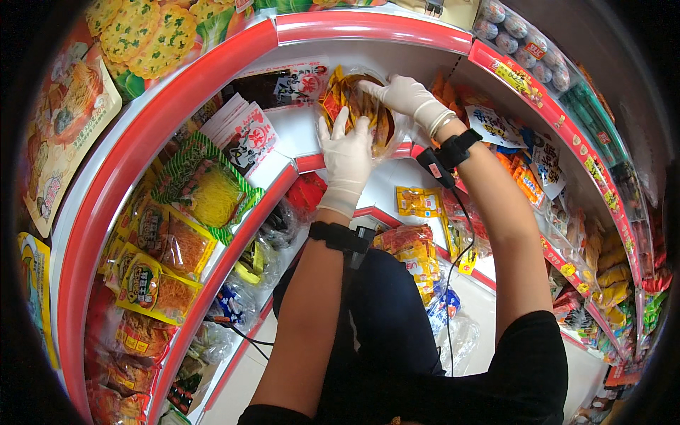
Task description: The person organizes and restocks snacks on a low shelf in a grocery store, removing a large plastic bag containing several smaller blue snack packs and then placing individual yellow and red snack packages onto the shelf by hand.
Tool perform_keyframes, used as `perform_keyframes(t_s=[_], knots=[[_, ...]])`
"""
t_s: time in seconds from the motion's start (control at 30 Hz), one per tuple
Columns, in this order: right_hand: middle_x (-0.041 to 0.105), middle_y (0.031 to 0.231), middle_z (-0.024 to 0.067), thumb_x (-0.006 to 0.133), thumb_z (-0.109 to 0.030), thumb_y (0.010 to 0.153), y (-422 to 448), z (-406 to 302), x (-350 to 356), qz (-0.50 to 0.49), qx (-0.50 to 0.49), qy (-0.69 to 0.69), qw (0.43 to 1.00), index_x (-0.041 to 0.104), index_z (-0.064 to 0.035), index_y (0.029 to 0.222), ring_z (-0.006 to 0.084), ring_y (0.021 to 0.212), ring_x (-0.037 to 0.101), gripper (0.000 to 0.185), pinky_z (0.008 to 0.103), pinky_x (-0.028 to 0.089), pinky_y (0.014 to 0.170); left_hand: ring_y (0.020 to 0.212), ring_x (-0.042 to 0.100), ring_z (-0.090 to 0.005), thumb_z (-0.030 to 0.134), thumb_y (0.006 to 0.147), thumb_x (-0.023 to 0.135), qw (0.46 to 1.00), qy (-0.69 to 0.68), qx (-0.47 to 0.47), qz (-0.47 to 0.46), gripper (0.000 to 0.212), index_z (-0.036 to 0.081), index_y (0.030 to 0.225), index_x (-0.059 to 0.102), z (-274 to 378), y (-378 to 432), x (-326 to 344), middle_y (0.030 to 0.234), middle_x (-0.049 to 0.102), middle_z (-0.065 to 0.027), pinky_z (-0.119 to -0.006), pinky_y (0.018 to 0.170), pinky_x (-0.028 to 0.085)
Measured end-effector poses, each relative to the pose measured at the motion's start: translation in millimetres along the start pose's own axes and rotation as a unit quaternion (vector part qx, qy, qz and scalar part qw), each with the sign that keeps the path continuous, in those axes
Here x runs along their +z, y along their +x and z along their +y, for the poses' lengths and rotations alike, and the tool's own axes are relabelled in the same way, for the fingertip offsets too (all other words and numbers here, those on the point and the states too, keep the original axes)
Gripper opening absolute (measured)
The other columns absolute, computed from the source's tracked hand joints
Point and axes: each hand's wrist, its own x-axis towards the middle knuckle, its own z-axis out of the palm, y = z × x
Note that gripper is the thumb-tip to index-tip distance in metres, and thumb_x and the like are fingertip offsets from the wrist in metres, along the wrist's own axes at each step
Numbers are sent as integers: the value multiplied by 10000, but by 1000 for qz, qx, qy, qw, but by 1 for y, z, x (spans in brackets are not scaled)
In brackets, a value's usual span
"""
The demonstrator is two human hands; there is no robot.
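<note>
A clear plastic bag with yellow, red and brown snack packets (374, 111) is between my gloved hands at the corner of a white shelf. My left hand (346, 159) lies on its near side, with fingers spread over the front. Across the far right rim reaches my right hand (402, 98), its index finger extended over the bag's mouth. Both hands steady the bag between them; the thumbs' grip is partly hidden. White thin gloves cover the hands, and black straps with small devices sit on both wrists.
White packets with red and black print (247, 135) stand left of the bag, by a dark packet (263, 87). Red-edged shelves curve around me. A green-striped noodle bag (210, 186) is at left, orange packets (520, 175) at right. Yellow packets (417, 255) lie lower down. A cable (450, 297) hangs from my right wrist.
</note>
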Motion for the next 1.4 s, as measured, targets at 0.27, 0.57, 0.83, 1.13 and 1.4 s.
perform_keyframes(t_s=[0.27, 0.57, 0.83, 1.13, 1.4], knots=[[603, 1023, 298, 628, -264, 761, 31, 29, 38, 50, -29, -14, 998, 505, 61, 1197, 387, 959, 607, 558, 387, 471, 858, 1119, 479, -308, 279, 752, 678, 994, -12, -17, 108, 401, 77, 1092, 612, 3, 12, -15, 1203, 533, -152, -438, 974, 334], [585, 995, 241, 601, -163, 760, 37, 24, 46, 244, -100, -215, 940, 540, 4, 1119, 402, 976, 545, 401, 436, 482, 825, 1005, 493, -263, 233, 756, 657, 991, 35, -126, 15, 288, 108, 1015, 638, -5, 6, -20, 1047, 554, -70, -401, 882, 386], [625, 1055, 209, 524, -429, 792, 33, 19, 23, 24, -97, -81, 992, 681, -44, 971, 354, 1043, 556, 452, 384, 449, 908, 1042, 497, -281, 193, 735, 668, 987, 8, -144, 72, 230, 119, 952, 659, -6, 7, -13, 1077, 568, -85, -401, 888, 393], [676, 823, 118, 593, -314, 717, 24, 12, 24, -115, -65, 136, 982, 692, -13, 829, 248, 764, 626, 337, 321, 480, 745, 1134, 453, -297, 245, 730, 681, 997, 64, 16, 43, 284, 77, 957, 656, 2, 4, -4, 1164, 528, -125, -440, 949, 361], [654, 934, 111, 653, -374, 757, 5, 7, 6, -250, -89, 145, 953, 615, 31, 1025, 180, 796, 625, 487, 298, 503, 775, 1184, 395, -327, 315, 728, 695, 998, 52, -37, 16, 314, 118, 972, 681, 4, 3, -5, 1246, 477, -138, -456, 965, 348]])
